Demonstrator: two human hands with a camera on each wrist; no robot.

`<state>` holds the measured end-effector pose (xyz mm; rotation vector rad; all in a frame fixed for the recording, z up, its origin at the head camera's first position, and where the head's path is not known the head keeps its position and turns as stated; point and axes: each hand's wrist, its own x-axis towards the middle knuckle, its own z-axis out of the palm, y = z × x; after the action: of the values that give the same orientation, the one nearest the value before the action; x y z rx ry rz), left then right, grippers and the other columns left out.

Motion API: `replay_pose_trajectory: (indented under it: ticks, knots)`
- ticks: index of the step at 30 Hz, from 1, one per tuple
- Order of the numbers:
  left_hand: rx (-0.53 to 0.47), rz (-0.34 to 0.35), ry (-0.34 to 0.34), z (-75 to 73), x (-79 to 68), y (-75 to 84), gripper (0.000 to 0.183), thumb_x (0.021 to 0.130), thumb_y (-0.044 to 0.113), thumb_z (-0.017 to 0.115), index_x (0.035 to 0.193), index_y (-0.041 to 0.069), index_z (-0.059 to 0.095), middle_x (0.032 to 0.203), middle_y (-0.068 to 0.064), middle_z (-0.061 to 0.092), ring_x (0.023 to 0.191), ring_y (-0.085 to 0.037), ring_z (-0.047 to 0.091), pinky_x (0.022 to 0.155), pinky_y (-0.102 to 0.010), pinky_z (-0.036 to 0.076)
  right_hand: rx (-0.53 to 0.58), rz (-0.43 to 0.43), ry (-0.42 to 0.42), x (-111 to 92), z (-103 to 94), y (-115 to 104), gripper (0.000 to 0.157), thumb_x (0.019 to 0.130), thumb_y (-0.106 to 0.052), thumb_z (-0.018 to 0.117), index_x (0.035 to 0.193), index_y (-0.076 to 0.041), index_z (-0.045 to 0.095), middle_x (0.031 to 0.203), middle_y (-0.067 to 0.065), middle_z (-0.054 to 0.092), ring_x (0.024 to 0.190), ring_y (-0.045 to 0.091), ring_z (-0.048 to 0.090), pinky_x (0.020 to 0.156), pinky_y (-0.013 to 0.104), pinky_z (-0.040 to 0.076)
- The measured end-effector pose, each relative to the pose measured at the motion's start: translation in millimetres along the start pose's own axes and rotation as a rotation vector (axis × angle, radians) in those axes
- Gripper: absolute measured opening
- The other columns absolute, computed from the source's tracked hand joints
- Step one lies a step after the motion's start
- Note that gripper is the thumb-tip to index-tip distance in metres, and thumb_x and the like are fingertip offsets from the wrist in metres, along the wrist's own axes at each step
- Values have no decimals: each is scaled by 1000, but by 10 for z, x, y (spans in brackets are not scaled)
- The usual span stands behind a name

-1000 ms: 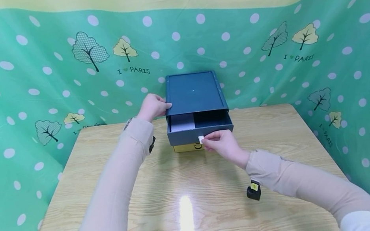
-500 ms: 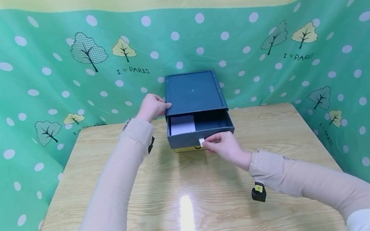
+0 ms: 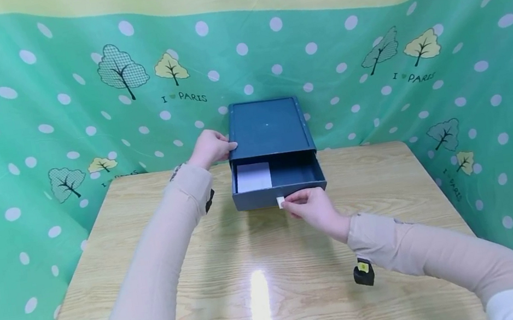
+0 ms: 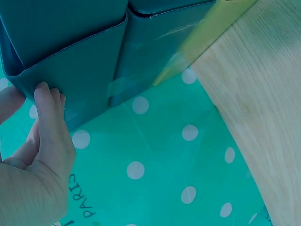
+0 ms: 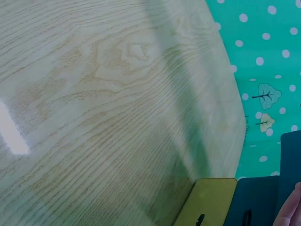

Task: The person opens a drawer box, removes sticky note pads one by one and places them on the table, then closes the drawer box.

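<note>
A dark blue drawer unit (image 3: 268, 128) stands at the back of the table, its upper drawer (image 3: 252, 200) pulled out toward me. My right hand (image 3: 316, 209) pinches a small white pull tab (image 3: 280, 202) on the drawer front. A flat white piece (image 3: 253, 177) lies in the drawer's left half; the right half shows dark. My left hand (image 3: 211, 147) steadies the unit's left side, thumb over its top edge. In the left wrist view, that hand's fingers (image 4: 47, 106) lie fairly straight against the side wall.
Beneath the open drawer, the right wrist view shows a lower blue drawer front (image 5: 251, 200) with a black loop and a yellow one (image 5: 207, 200). The wooden table (image 3: 195, 280) meets a green dotted curtain (image 3: 333, 71) behind and at both sides.
The right hand has drawn the drawer farther out toward me, showing more of its inside and covering the yellow part below in the head view. The left hand has stayed put.
</note>
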<state>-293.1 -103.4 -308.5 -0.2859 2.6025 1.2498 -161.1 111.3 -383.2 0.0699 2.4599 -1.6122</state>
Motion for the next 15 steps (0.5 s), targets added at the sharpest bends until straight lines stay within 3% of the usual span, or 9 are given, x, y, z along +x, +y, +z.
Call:
replay_pose_trajectory:
  ticks: [15]
  knots:
    - [-2,13,2,12,32,-16,37,90,20,66,120,-1,59,129,-13,55,106,-25,63,89,-33,55,-34,-17,10,-78,30,38,14,87,-14,69,96,-4,73,96,11,73,75,14,64,67,25,57]
